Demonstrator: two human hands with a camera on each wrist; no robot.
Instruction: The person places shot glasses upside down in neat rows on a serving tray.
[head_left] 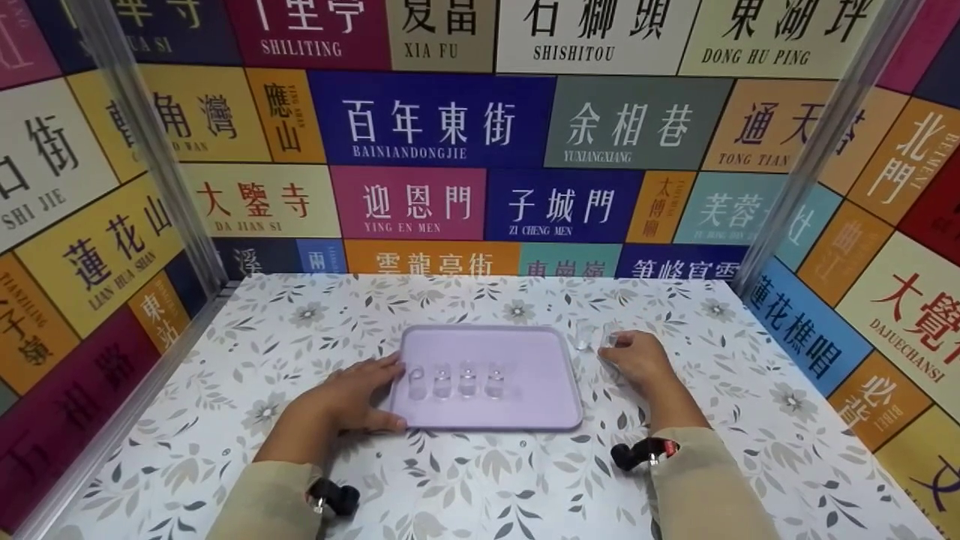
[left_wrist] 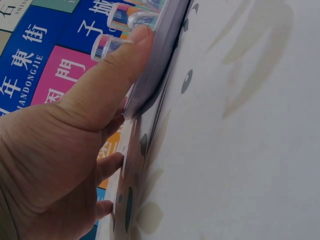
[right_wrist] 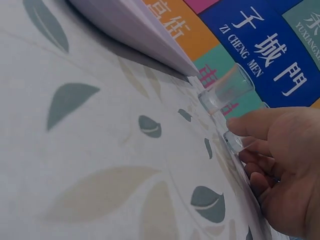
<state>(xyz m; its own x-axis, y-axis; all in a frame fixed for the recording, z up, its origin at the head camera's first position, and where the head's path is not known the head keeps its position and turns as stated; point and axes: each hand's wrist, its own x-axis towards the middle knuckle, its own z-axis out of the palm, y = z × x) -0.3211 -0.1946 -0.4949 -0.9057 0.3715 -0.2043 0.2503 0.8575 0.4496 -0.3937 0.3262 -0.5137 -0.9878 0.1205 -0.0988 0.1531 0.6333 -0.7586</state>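
Observation:
A lilac tray lies on the table. Several small clear shot glasses stand in a row on its left half. My left hand is at the tray's left end, fingers spread, with the thumb touching the near left corner and the fingertips at the rim farther back. In the left wrist view the thumb lies along the tray's edge. To the right of the tray, my right hand pinches a shot glass, partly hidden by the fingers. Another shot glass stands upright beside it, nearer the tray.
A white tablecloth with a grey leaf pattern covers the table. Colourful panels with place names rise behind the table and on both sides. Clear upright posts stand at the back corners.

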